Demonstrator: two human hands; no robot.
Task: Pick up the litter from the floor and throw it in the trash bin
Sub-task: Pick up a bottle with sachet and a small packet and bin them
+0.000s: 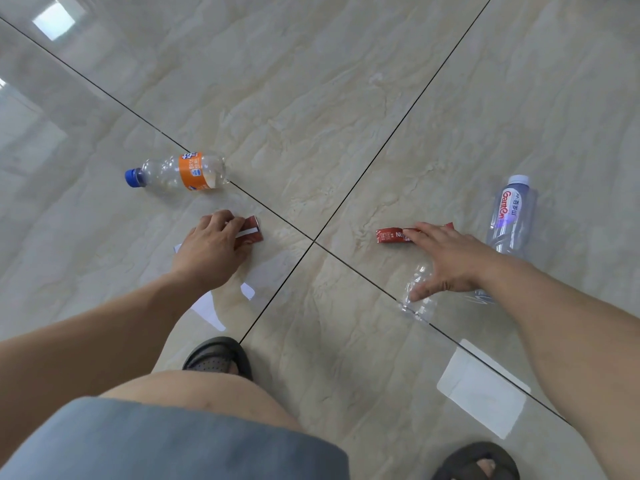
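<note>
From my screen the biggest thing is the glossy marble floor (329, 98), cut by dark grout lines that cross near the middle. At the bottom I see the person's knee in grey shorts (166, 441) and two dark sandals, one (218, 356) near the grout line and one (476, 462) at the lower edge.

Next in size are the bottles. A clear bottle with a white cap and red letters (510, 216) lies at the right. A bottle with an orange label and blue cap (176, 173) lies on its side at the left. A third, crushed clear bottle (417, 296) lies under the right hand.

The left hand (211, 249) is curled over a small red carton (251, 230) on the floor, fingers bent around its near end. The right hand (446, 261) is spread wide, fingertips touching a flat red wrapper (393, 235), the thumb down on the crushed bottle. I cannot tell if it grips anything.

A small white scrap (247, 291) lies below the left wrist.
</note>
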